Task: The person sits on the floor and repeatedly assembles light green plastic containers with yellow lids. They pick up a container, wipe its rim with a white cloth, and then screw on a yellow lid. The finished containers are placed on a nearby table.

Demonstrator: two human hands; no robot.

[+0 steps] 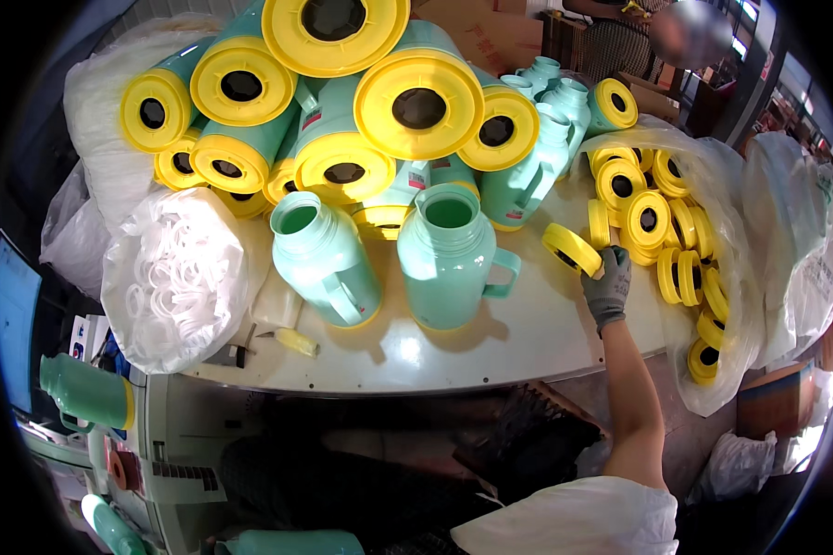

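1. The gloved right hand [608,287] is closed on one yellow base ring [571,249], lifted just left of the bag of yellow rings [662,236].
2. The left hand is out of view.
3. Left of that bag, two mint flask bodies [449,257] stand open-mouthed on the white table [528,342], seemingly awaiting work.
4. Behind them, a stack of ringed flasks [342,102] looks finished; many rings remain.

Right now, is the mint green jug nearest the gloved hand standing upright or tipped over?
Upright. The jug stands on its base on the white table, open mouth facing up, handle toward the right hand.

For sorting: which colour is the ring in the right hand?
Yellow ring, right hand; head view.
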